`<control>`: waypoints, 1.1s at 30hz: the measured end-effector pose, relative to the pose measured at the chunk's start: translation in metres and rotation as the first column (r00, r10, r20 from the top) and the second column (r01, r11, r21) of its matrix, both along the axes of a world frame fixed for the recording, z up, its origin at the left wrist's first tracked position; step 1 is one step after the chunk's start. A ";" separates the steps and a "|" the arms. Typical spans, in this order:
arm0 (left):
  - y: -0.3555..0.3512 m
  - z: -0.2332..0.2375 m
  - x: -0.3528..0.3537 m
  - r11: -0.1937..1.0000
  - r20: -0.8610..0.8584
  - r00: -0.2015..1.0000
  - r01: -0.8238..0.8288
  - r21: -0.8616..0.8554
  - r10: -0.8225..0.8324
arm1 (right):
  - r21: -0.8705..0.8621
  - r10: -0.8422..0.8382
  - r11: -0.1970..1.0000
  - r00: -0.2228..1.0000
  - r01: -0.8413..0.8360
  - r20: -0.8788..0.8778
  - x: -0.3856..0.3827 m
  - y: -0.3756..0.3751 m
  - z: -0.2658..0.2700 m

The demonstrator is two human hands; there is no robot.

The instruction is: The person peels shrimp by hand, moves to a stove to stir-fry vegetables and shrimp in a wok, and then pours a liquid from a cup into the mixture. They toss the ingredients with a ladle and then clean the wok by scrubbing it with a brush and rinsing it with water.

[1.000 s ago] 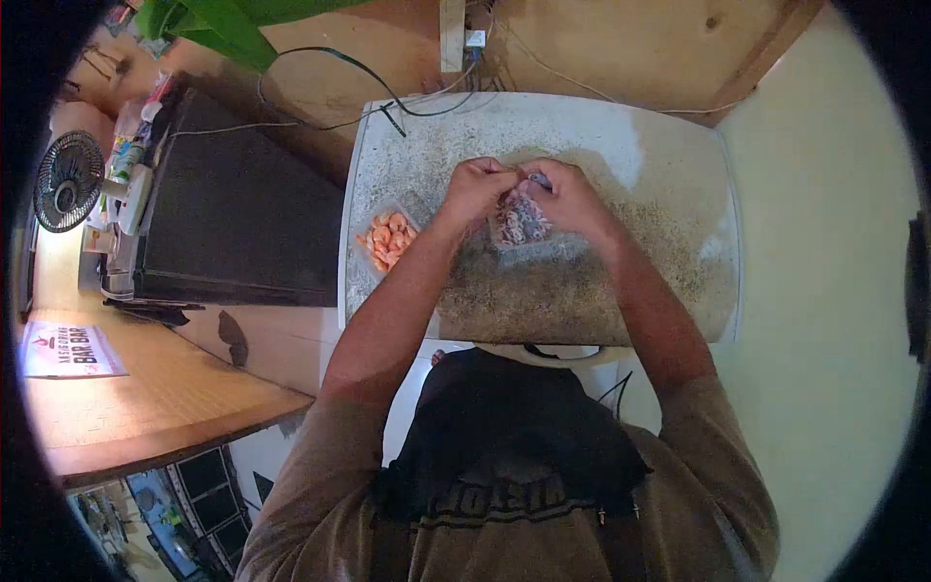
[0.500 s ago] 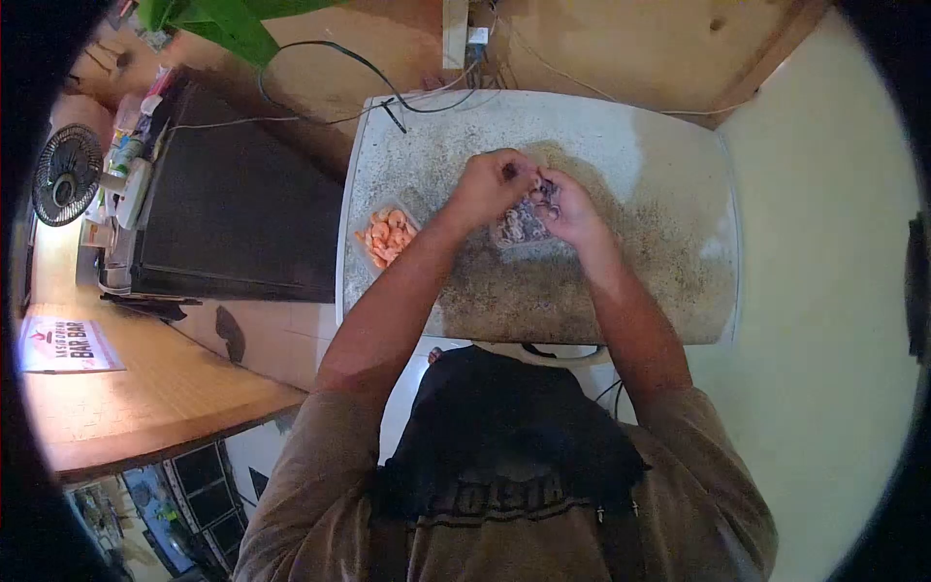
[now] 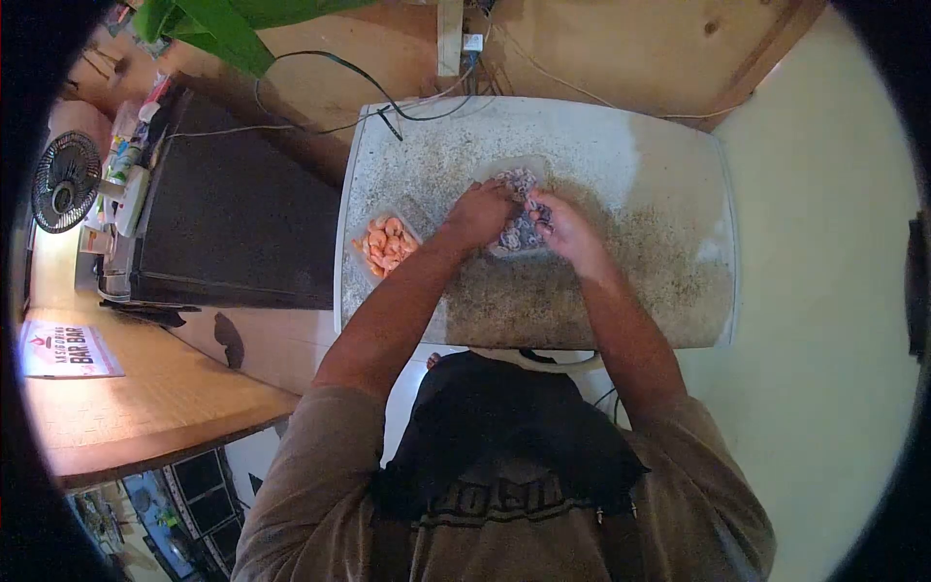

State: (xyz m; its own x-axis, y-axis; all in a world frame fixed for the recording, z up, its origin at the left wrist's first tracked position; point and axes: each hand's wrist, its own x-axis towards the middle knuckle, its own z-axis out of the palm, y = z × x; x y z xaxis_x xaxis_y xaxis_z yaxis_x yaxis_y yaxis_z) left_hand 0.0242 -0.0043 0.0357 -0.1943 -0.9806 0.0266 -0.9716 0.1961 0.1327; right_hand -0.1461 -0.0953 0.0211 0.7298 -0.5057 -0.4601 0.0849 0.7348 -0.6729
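A clear plastic tub (image 3: 514, 250) of small greyish-purple pieces, seafood by their look, stands near the middle of the table. My left hand (image 3: 482, 213) reaches over its left side, fingers bent down among the pieces; the fingertips are hidden. At the tub's right side, my right hand (image 3: 567, 231) is closed, thumb and fingers pinching a small dark purplish-grey piece (image 3: 541, 219) over the rim. Farther left, a second clear tub holds several orange peeled shrimp (image 3: 388, 244); my left forearm passes close beside it.
The white table (image 3: 669, 194) is speckled with dark stains. A black cable (image 3: 388, 92) hangs over its back edge by the wall. Left of the table stands a dark cabinet-like block (image 3: 238, 213), with a small fan (image 3: 66, 182) beyond it. A pale wall (image 3: 824, 291) bounds the right.
My left hand has lowered from above the grey pieces down into the left side of their tub. My right hand has moved slightly down, still pinching. More of the tub now shows.
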 end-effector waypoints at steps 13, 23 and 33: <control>0.003 -0.025 0.030 0.974 -0.882 0.414 -0.109 0.196 0.224 | 0.005 -0.051 0.999 0.997 0.051 0.060 -0.001 0.003 -0.009; 0.005 -0.012 0.019 0.947 -0.953 0.056 -0.139 0.289 0.298 | 0.045 -0.041 0.998 0.995 0.037 0.094 -0.002 0.009 0.011; 0.007 -0.010 0.010 0.966 -0.982 0.010 -0.181 0.185 0.190 | 0.002 -0.051 0.999 0.995 0.051 0.085 -0.007 0.012 0.016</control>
State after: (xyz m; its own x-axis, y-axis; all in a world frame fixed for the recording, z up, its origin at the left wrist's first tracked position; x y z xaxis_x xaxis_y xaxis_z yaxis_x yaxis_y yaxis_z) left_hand 0.0346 0.0023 0.0257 0.2017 -0.9794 0.0101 0.0854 0.0278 0.9960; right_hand -0.1535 -0.0828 0.0373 0.7396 -0.5431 -0.3976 0.1791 0.7282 -0.6616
